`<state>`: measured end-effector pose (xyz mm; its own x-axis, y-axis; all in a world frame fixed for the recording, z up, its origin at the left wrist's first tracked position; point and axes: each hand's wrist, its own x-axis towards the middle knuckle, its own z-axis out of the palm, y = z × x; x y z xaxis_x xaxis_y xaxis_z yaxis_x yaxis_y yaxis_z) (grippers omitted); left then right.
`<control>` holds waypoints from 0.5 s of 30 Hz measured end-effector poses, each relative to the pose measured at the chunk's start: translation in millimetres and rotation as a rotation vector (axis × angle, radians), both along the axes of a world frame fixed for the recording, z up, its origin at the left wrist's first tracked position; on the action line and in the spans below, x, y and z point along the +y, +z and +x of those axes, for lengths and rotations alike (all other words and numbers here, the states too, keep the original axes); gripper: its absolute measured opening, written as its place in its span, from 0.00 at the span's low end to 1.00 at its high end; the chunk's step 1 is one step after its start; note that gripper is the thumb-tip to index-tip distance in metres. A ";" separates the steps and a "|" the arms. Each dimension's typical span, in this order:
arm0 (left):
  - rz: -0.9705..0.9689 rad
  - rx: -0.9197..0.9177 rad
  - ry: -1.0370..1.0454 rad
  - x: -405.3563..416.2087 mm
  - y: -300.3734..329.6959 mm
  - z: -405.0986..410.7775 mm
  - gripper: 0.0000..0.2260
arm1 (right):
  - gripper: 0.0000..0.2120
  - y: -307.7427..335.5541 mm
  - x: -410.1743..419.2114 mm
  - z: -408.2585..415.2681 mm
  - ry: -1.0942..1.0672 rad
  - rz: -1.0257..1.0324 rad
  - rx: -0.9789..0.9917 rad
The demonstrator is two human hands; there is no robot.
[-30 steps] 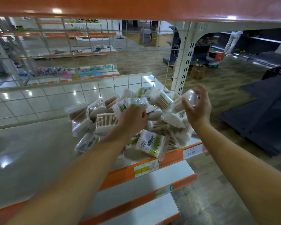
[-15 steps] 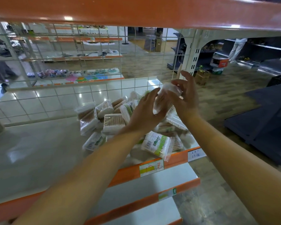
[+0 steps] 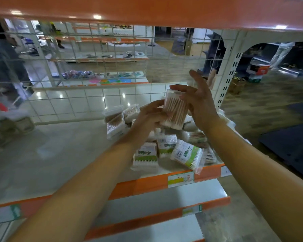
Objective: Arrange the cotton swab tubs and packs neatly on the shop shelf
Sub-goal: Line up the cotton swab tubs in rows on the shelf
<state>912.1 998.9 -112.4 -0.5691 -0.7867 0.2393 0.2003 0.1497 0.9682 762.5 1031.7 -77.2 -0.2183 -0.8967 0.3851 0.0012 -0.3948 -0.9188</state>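
Left hand: the left hand [image 3: 148,117] reached up from the lower left, its fingers [image 3: 155,104] curled round the lower left edge of a clear swab tub [image 3: 176,109], grasping it.
Right hand: the right hand [image 3: 200,102] met the tub from the right; thumb and one finger pressed on its top and face, while the other fingers [image 3: 197,79] stood straight and spread above it.
Swab tub: held upright between both hands, lifted above the heap, wooden sticks showing through the clear wall, white tips at the bottom.
Heap: a jumbled heap of swab packs and tubs [image 3: 180,137] lay directly below the fingers, on the right end of the shelf [image 3: 59,154].
Labelled packs: two green-labelled packs [image 3: 186,153] lay nearest the person, below the hands, near the shelf's orange front edge; one pack's corner hung over that edge.
Clear tubs: several clear tubs [image 3: 115,121] leaned just left of the left hand's fingers.
Wire grid: a white wire grid [image 3: 94,95] stood behind the hands.
Price tag: a price tag [image 3: 180,179] sat on the orange edge, below the packs.
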 end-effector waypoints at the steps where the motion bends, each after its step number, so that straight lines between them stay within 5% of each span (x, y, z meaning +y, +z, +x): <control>1: 0.003 -0.010 0.001 -0.4 -0.7 5.4 0.14 | 0.33 -0.5 -2.7 4.9 0.011 0.007 0.017; 5: 0.021 -0.027 0.105 0.8 -1.8 18.9 0.12 | 0.27 -4.1 -8.3 20.3 -0.027 0.033 0.111; 10: -0.072 -0.072 0.317 -0.9 -3.6 34.2 0.12 | 0.16 -6.7 -8.3 47.0 -0.383 -0.156 0.689; 15: -0.195 -0.208 0.580 -4.2 -2.5 48.8 0.10 | 0.17 -8.3 -20.4 73.6 -0.495 -0.151 0.976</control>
<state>960.9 994.7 -114.9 -0.1141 -0.9337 0.3395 -0.1555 0.3543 0.9221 836.1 1011.3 -85.5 -0.0829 -0.7232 0.6857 -0.8874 -0.2595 -0.3810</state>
